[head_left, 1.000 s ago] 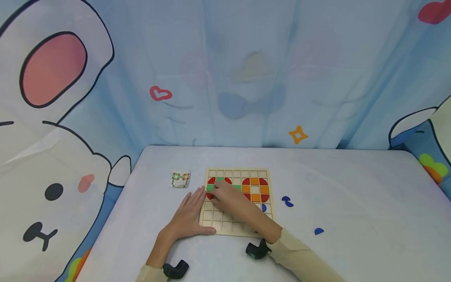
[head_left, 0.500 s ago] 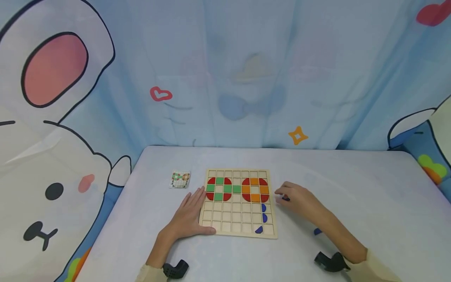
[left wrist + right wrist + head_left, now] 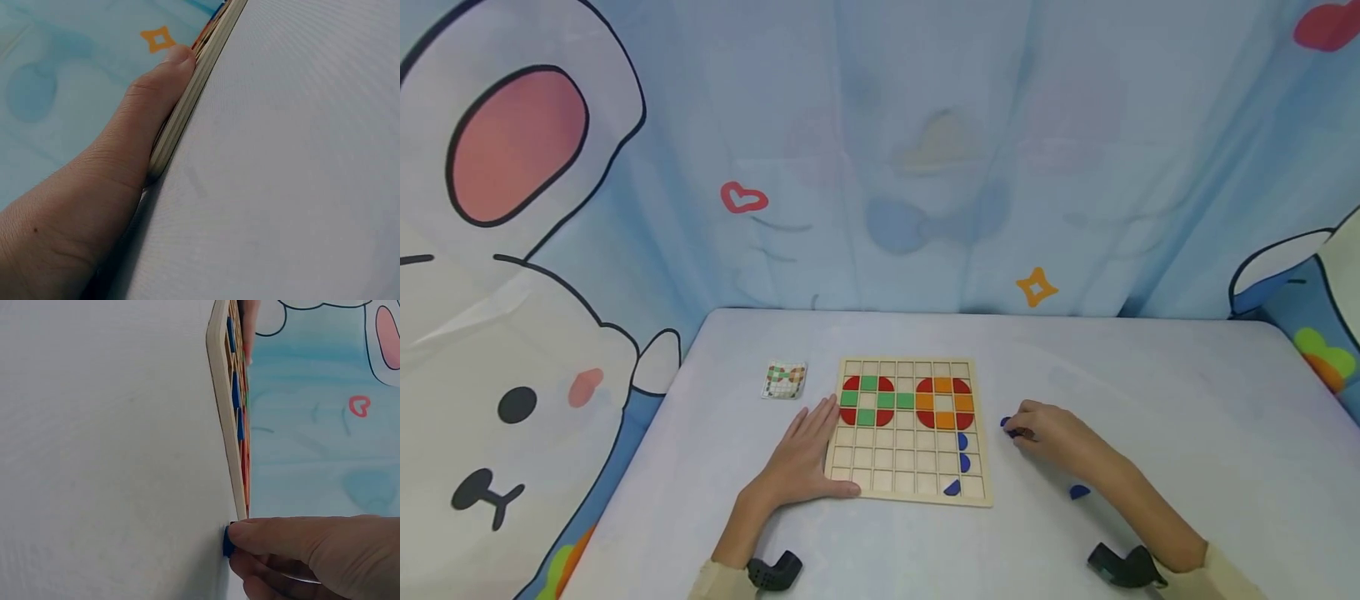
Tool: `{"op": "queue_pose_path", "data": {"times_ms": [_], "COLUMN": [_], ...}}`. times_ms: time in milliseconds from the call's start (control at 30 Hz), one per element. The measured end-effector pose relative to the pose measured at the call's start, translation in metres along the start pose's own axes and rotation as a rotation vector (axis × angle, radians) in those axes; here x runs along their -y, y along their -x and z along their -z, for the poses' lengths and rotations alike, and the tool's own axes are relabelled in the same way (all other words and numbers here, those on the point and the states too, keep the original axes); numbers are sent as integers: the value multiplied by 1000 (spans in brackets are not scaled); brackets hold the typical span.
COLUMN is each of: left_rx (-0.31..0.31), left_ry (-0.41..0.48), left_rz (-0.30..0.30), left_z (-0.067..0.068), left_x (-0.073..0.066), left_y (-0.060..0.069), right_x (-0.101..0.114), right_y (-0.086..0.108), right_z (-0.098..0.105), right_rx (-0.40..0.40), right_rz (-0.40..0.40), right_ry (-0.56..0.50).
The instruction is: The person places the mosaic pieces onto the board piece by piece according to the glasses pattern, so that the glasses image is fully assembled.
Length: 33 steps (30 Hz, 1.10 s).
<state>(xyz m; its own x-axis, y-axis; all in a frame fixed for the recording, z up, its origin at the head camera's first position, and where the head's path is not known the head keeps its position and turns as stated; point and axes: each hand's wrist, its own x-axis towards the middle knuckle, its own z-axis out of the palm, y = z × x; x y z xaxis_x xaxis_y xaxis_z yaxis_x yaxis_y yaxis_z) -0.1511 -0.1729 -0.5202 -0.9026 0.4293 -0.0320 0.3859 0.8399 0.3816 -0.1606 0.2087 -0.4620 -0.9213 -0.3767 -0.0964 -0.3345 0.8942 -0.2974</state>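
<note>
A wooden grid board (image 3: pixel 904 467) lies on the table with red, green and orange tiles in its upper rows and three blue pieces near its right side. My left hand (image 3: pixel 805 454) rests along the board's left edge, fingers spread and straight, thumb (image 3: pixel 156 84) on the near left corner. Off the board's right side, my right hand (image 3: pixel 1060 433) pinches a blue piece (image 3: pixel 229 542) between thumb and fingers, low at the tabletop. Another blue piece (image 3: pixel 1006 422) shows just beyond the fingertips. Nearer the wrist lies a loose blue half-round piece (image 3: pixel 1079 492).
A small pattern card (image 3: pixel 784 381) lies to the left of the board's far corner. Behind the white table (image 3: pixel 1187 400) hangs a blue cartoon curtain (image 3: pixel 955 150). A black camera sits on each wrist.
My right hand has left the upper left of the board, where a red corner piece now shows, and moved right to the loose blue pieces. The left hand stays in place.
</note>
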Motion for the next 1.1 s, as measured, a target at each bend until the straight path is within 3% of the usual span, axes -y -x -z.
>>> {"op": "queue_pose_path", "data": {"times_ms": [300, 467, 700, 933, 1033, 1100], "left_rx": [8, 3, 2, 10, 2, -2], "left_ry": [14, 3, 20, 3, -1, -5], "left_rz": [8, 6, 4, 2, -2, -2], "left_z": [1, 0, 1, 3, 3, 3], "left_x": [-1, 0, -1, -3, -4, -4], "left_y": [2, 2, 2, 1, 2, 1], "right_x": [-3, -2, 2, 5, 22, 38], "right_y": [-2, -2, -2, -4, -11, -18], "right_z": [-3, -5, -7, -1, 4, 7], "right_rx": [20, -14, -2, -157, -202, -192], "right_rz": [22, 41, 49, 157, 214, 237], "right_ry": [-34, -5, 46, 75, 42, 17]}}
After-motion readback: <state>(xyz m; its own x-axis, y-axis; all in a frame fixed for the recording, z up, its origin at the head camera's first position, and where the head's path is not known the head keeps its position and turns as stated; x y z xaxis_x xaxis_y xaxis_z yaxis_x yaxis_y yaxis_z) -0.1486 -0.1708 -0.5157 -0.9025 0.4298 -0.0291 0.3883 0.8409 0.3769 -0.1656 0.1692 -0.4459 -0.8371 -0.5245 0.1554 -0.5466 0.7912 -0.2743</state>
